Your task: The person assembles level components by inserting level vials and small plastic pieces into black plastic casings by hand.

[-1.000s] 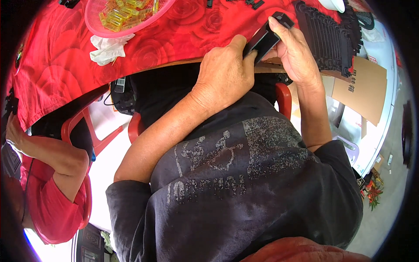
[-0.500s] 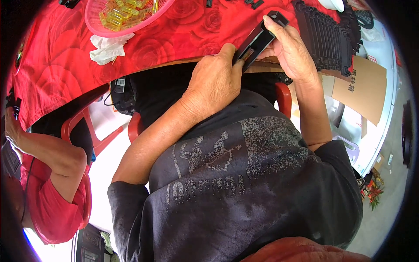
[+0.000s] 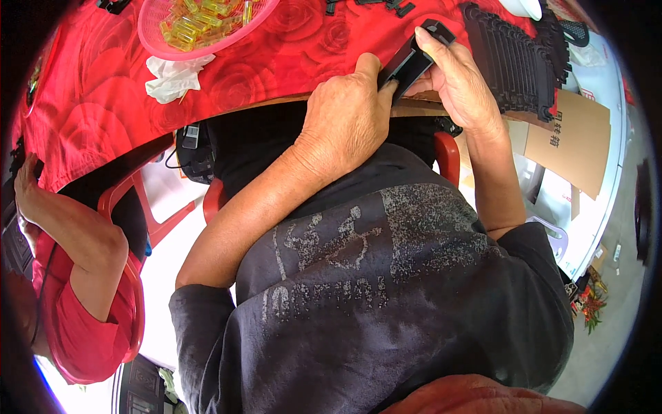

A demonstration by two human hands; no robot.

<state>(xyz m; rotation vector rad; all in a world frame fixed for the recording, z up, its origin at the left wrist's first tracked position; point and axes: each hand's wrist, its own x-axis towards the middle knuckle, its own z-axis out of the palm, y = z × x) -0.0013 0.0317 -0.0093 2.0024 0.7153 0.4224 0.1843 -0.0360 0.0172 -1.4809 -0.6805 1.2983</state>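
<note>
A long black plastic housing (image 3: 412,67) with an open channel along its face slants up to the right over the table's near edge. My right hand (image 3: 463,86) grips its far upper end, thumb lying on top and the other fingers behind. My left hand (image 3: 348,114) is closed around the lower end. One of its fingertips presses down at the channel, and the hand hides whatever lies there.
A pink basket (image 3: 207,54) of yellow clear tubes (image 3: 195,26) stands on the red rose-patterned cloth (image 3: 269,65), with crumpled white tissue (image 3: 172,77) beside it. Stacked black frames (image 3: 510,58) lie right, above a cardboard box (image 3: 572,141). Another person's arm (image 3: 76,217) is at left.
My left hand has slid up along the housing toward my right hand, covering an amber piece that showed in the channel. The other person's hand at left has shifted slightly.
</note>
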